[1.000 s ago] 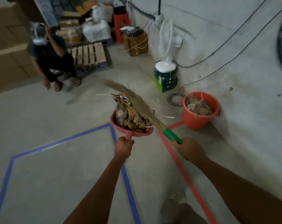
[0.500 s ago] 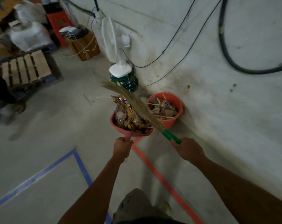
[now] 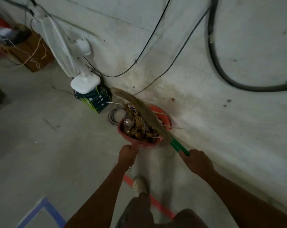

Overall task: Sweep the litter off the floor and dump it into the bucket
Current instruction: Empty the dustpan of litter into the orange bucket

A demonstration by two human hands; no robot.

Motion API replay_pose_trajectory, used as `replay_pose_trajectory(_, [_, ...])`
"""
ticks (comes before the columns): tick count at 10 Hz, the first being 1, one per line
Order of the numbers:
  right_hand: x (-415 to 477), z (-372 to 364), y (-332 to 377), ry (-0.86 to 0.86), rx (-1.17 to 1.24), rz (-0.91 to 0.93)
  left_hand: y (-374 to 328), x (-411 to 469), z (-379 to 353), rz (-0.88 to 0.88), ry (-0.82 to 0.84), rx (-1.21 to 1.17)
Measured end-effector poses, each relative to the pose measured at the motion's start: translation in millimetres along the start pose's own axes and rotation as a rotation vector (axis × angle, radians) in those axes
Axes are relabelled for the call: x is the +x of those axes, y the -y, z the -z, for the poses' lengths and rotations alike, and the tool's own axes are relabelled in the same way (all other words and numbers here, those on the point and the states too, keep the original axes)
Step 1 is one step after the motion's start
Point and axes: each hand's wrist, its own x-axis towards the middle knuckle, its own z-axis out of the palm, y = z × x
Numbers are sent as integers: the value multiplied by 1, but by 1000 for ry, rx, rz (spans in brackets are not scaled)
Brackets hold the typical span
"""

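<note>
Litter (image 3: 137,129), mostly dry brown leaves and wrappers, heaped in a red dustpan (image 3: 123,131) held in front of the orange bucket (image 3: 164,116) by the wall (image 3: 205,112). Left hand (image 3: 127,156): fingers closed around the dustpan handle. Right hand (image 3: 197,162): fingers closed around the green handle of the broom (image 3: 144,111), whose bristles lie across the litter.

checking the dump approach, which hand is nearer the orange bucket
Right, narrowly. The right hand holds the broom's green grip just below the orange bucket, toward the wall. The left hand, holding the loaded dustpan, sits lower left of it.
</note>
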Motion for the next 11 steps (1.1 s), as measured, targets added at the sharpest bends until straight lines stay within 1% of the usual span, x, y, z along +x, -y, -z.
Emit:
replay_pose_trajectory(2, [74, -10, 11, 75, 7, -48, -27, 86, -14, 81, 109, 29])
replay_pose_trajectory(3, [126, -24, 11, 83, -9, -57, -34, 136, -33, 125, 135, 20])
replay_pose_trajectory(4, [178, -42, 11, 78, -49, -38, -41, 185, -55, 173, 145, 11])
replay_pose_trajectory(5, [218, -59, 8, 89, -126, -12, -49, 227, -79, 235, 119, -7])
replay_pose_trajectory(6, [247, -77, 2, 142, -194, -1, -53, 262, -104, 280, 101, 33])
replay_pose_trajectory(7, [266, -92, -11, 172, -187, -19, -55, 283, -118, 277, 76, 140])
replay_pose_trajectory(8, [275, -92, -24, 172, -164, -21, -67, 288, -120, 260, 50, 166])
replay_pose_trajectory(9, [274, -76, -29, 149, -144, -10, -88, 283, -110, 267, 50, 117])
replay_pose_trajectory(10, [268, -55, -31, 134, -138, 6, -107, 270, -94, 287, 53, 192])
replay_pose_trajectory(11, [258, -42, -30, 121, -121, 28, -126, 264, -79, 331, 89, 309])
